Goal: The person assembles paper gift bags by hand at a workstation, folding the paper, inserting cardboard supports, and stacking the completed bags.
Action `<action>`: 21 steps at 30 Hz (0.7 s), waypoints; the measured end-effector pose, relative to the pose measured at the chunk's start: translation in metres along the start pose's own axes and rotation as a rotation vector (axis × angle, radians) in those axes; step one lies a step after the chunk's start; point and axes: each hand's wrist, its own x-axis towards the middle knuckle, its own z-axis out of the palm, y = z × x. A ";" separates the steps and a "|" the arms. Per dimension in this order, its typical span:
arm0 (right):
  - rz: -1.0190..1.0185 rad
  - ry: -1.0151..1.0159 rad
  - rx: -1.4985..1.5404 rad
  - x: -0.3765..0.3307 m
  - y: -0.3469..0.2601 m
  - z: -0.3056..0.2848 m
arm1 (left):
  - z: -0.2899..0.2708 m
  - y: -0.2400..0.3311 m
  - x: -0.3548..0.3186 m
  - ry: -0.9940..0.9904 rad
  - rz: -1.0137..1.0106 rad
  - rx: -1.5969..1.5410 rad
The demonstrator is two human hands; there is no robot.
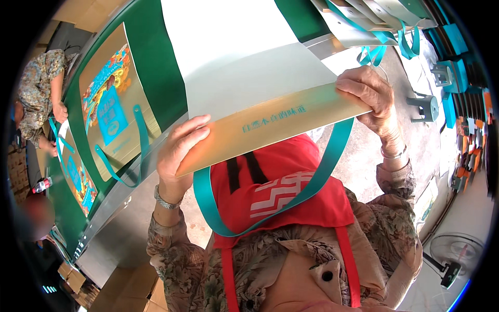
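I hold a flattened paper gift bag (249, 78) up in front of me, its white inside facing the camera and its gold edge strip (270, 127) toward my chest. My left hand (179, 151) grips the left end of that gold strip. My right hand (371, 96) pinches the right end. A teal ribbon handle (312, 182) hangs from the bag in a loop over my red apron (291, 192).
A green conveyor table (150, 67) carries flat gold bags with colourful prints (112, 99) and teal handles. Another person (41, 93) works at its far left. More folded bags (374, 21) lie top right. A fan (452, 260) stands on the floor at right; cardboard boxes (130, 291) lie lower left.
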 end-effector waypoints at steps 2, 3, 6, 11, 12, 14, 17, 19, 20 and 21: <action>0.041 -0.043 -0.016 0.000 0.000 0.000 | 0.001 -0.002 0.000 -0.003 0.003 0.054; 0.009 -0.028 -0.015 0.000 0.001 0.001 | 0.002 -0.003 0.001 -0.004 0.012 0.049; 0.039 -0.071 -0.030 -0.006 0.008 0.003 | 0.000 -0.003 0.004 -0.011 0.025 0.113; 0.142 -0.077 0.084 -0.019 0.019 -0.001 | -0.006 -0.001 0.009 -0.019 0.126 0.322; 0.176 -0.050 0.244 -0.021 0.020 0.000 | -0.007 0.000 0.009 -0.015 0.100 0.257; 0.167 0.010 0.438 -0.020 0.018 0.005 | -0.008 0.000 0.009 0.033 0.021 0.131; 0.125 0.172 0.486 -0.006 0.014 0.008 | -0.009 -0.002 0.012 0.089 -0.035 0.053; 0.050 0.166 0.346 0.010 0.014 0.001 | -0.009 -0.004 0.017 0.133 -0.015 0.003; -0.062 0.151 0.177 0.016 0.013 -0.004 | -0.010 -0.005 0.020 0.107 -0.032 0.052; -0.127 0.125 0.018 0.023 0.013 -0.011 | -0.011 -0.005 0.023 0.116 -0.031 0.021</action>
